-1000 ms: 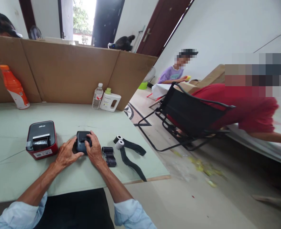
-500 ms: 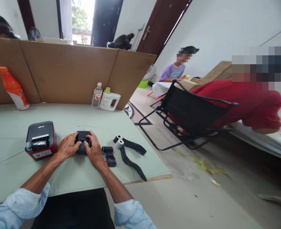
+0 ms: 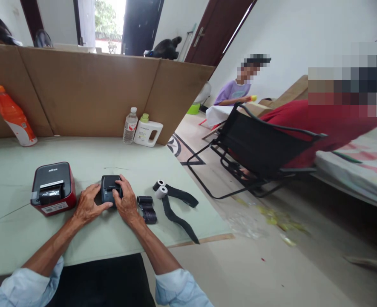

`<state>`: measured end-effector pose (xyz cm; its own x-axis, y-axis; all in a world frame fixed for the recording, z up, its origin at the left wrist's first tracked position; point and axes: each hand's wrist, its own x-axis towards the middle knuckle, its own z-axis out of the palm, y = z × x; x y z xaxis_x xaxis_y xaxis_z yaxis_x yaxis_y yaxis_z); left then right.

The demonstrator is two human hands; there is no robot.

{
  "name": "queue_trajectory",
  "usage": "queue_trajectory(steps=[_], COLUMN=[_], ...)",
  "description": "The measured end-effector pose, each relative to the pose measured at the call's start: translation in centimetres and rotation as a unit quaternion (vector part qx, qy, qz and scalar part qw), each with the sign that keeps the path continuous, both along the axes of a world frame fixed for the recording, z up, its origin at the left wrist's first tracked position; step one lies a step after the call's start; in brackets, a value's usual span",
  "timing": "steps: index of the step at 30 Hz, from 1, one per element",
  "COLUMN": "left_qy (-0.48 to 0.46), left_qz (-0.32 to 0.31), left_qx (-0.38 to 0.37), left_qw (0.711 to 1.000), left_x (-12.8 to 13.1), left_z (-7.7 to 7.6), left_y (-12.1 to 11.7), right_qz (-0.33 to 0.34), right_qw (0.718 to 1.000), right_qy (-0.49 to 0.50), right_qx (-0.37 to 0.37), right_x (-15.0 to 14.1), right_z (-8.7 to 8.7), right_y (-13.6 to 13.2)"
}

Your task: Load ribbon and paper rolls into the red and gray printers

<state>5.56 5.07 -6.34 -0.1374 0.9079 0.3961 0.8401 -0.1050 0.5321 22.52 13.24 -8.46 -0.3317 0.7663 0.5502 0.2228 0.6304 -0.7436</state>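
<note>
A small dark grey printer (image 3: 109,189) rests on the pale green table (image 3: 118,238) in front of me. My left hand (image 3: 87,208) grips its left side, fingers curled round it. My right hand (image 3: 126,201) clasps its right side, with fingertips pressed on its top. A larger red and black printer (image 3: 52,187) stands just left of my left hand. Right of my right hand lie a black roll (image 3: 145,207), two small paper rolls (image 3: 159,189) and unrolled black strips (image 3: 178,217).
A cardboard screen (image 3: 86,94) walls off the table's back. An orange bottle (image 3: 13,115), a water bottle (image 3: 130,126) and a white jug (image 3: 148,132) stand against it. Right of the table is a black folding chair (image 3: 255,149), with two other people beyond it.
My left hand has shifted on the small printer, from covering its left top to gripping lower on its side. The person in red has leaned further right. The view has tilted slightly.
</note>
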Motion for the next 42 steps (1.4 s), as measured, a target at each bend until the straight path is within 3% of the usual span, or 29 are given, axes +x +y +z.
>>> queue_trajectory(steps=[8, 27, 35, 42], left_qy=[-0.006, -0.071, -0.074, -0.084], left_qz=[0.018, -0.011, -0.048, -0.109], left_qx=[-0.012, -0.047, -0.053, -0.016], left_qw=[1.000, 0.996, 0.995, 0.990], left_x=[-0.1, -0.6, -1.2, -1.9], left_z=[-0.8, 1.4, 3.3, 2.5], left_y=[0.4, 0.9, 3.6, 4.1], right_qz=[-0.002, 0.005, 0.008, 0.020], right_qw=[1.000, 1.000, 1.000, 0.998], right_qy=[-0.007, 0.005, 0.023, 0.043], right_qx=[-0.009, -0.015, -0.016, -0.049], right_x=[0.2, 0.3, 0.2, 0.3], right_z=[0.2, 0.7, 0.6, 0.2], right_y=[0.0, 0.4, 0.8, 1.2])
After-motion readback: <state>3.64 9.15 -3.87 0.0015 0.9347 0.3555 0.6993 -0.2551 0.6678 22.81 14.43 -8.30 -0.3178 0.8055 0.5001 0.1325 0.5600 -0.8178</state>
